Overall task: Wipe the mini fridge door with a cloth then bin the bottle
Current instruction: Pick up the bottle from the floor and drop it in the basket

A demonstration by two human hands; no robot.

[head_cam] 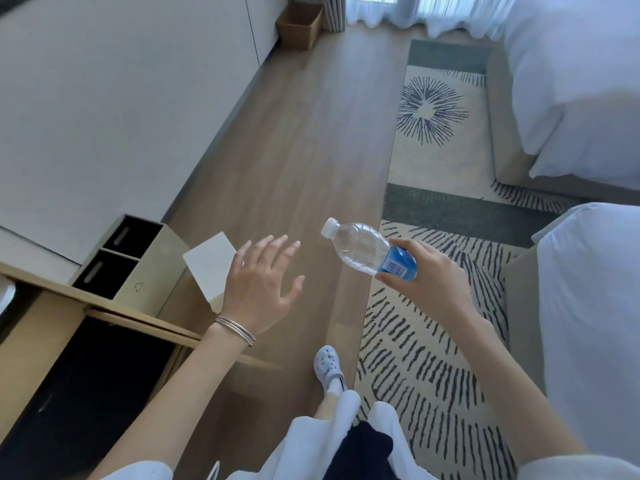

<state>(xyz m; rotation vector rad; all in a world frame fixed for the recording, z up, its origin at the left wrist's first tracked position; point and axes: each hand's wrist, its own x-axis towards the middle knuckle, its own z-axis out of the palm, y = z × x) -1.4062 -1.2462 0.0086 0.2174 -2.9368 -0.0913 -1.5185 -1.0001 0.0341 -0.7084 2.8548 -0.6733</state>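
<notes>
A clear plastic bottle [360, 247] with a white cap and a blue label is held tilted over the wooden floor, cap pointing up and left. My right hand [419, 275] grips it around the labelled lower end. My left hand [259, 282] hovers open with fingers spread, a little left of the bottle, wearing thin bangles at the wrist. A beige two-compartment bin [152, 268] with dark openings and a recycling mark stands on the floor by the wall, left of my left hand. No cloth is visible, and I cannot make out a fridge door.
A wooden cabinet edge [114, 311] with a dark front runs along the lower left. A white card-like panel [211, 268] sits by the bin. Two white beds [588, 306] flank a patterned rug [433, 323] on the right. A brown basket [299, 26] stands far back.
</notes>
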